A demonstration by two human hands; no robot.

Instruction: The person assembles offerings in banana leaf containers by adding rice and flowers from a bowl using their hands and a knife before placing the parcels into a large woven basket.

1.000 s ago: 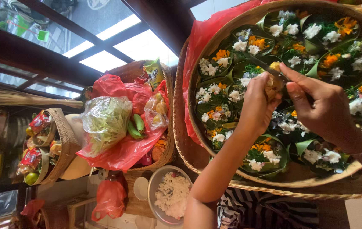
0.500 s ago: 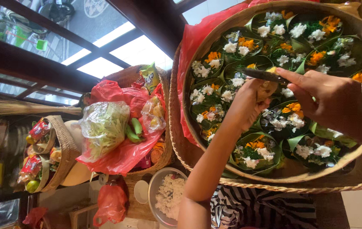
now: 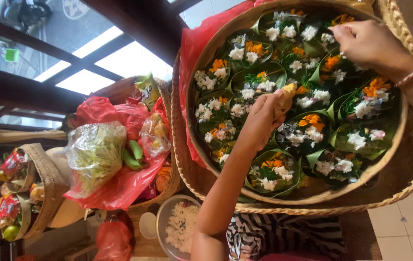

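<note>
A big round woven tray [image 3: 201, 174] holds several green leaf cups [image 3: 308, 130] filled with white and orange flowers. My left hand [image 3: 259, 121] reaches over the middle of the tray, shut on a small pale yellow lump [image 3: 286, 94] that sticks out past its fingers. My right hand [image 3: 368, 43], with a thin bracelet at the wrist, is at the tray's far side. Its bunched fingertips touch down in one leaf cup [image 3: 334, 63], and whether they pinch anything is hidden.
A red cloth [image 3: 192, 48] lines the tray's rim. Beside it a woven basket [image 3: 167, 183] holds red plastic bags [image 3: 114, 188], a clear bag of green shreds [image 3: 93, 152] and green bananas. A metal bowl of white rice [image 3: 180, 227] and a smaller basket of fruit [image 3: 42, 193] sit nearby.
My right hand has left the left hand and moved out to a leaf cup at the tray's far side. The left hand keeps hold of the yellow lump and has barely shifted.
</note>
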